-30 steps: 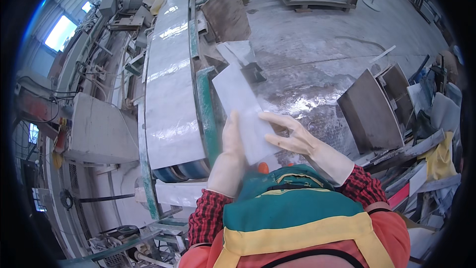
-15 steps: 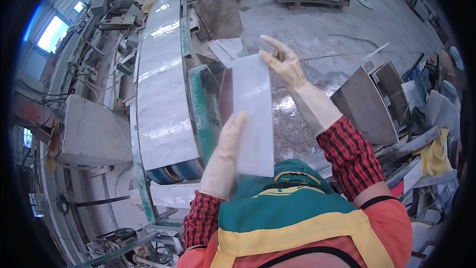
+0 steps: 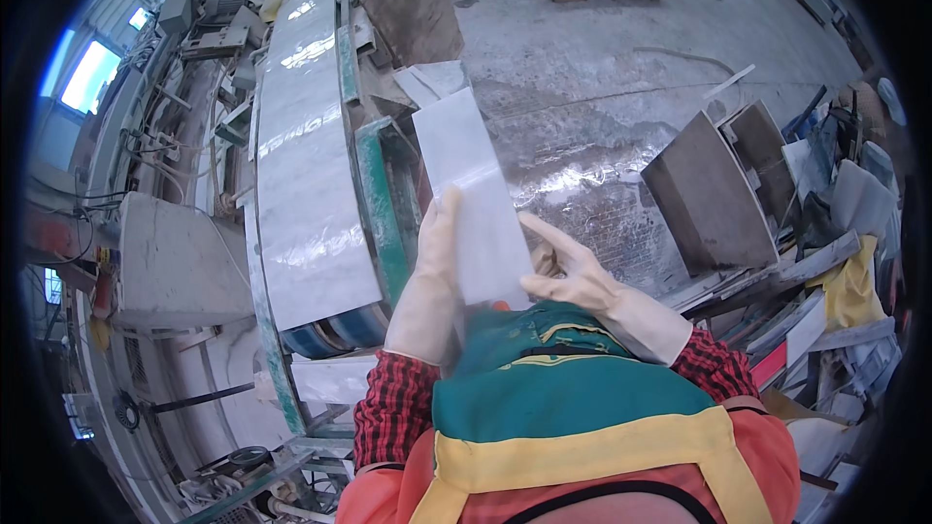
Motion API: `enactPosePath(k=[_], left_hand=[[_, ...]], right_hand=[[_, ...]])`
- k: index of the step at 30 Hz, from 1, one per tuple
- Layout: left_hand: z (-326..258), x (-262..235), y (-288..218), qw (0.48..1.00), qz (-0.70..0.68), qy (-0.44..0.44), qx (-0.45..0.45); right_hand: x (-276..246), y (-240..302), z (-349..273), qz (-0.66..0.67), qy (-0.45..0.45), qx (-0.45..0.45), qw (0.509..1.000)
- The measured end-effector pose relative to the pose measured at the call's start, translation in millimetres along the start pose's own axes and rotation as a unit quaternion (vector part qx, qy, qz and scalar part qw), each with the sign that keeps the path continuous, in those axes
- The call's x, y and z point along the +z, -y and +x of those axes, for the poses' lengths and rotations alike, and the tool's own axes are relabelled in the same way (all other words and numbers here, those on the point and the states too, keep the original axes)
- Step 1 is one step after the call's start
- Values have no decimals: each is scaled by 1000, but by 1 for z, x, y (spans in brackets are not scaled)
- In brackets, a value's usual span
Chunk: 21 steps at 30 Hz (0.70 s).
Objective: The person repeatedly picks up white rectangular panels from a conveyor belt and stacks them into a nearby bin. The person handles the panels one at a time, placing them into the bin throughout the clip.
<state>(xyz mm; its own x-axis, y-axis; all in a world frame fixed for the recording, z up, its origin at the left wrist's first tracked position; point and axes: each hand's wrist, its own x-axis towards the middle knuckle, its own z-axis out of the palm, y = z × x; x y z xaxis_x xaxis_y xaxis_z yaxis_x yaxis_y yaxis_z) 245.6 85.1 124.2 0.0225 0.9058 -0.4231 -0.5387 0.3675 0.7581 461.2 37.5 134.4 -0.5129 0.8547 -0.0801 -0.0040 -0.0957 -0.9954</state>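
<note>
A long white stone tile (image 3: 476, 189) is held up in front of my apron, tilted with its far end toward the left. My left hand (image 3: 427, 272), in a cream rubber glove, grips its left edge; the thumb lies along the top face and the other fingers are hidden beneath. Beside the tile's lower right edge is my right hand (image 3: 573, 281), gloved alike. Its index finger and thumb are spread apart, their tips at or very near the edge, while the remaining fingers curl in. Whether they touch the tile I cannot tell.
To the left runs a conveyor (image 3: 316, 204) bearing glossy white slabs, with a green metal frame (image 3: 383, 204) along it. More white pieces (image 3: 434, 82) sit beyond the tile. Brown boards (image 3: 709, 204) lean at right, near a scrap pile with a yellow cloth (image 3: 851, 286).
My right hand has come down from the tile's far corner to its lower right edge. The tile's far end has swung left, with my left hand still gripping it.
</note>
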Motion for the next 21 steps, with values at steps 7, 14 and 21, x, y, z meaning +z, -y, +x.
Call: enactPosePath(k=[7,14,21], left_hand=[[19,10,26,974,149,150,85],[20,26,0,950,245,192,3],[83,30,-12,977,111,141,111]], right_hand=[[-19,-26,37,118,-156,-46,980],[-20,-8,9,174,-194,17,965],[-21,-13,-12,173,-208,34,962]])
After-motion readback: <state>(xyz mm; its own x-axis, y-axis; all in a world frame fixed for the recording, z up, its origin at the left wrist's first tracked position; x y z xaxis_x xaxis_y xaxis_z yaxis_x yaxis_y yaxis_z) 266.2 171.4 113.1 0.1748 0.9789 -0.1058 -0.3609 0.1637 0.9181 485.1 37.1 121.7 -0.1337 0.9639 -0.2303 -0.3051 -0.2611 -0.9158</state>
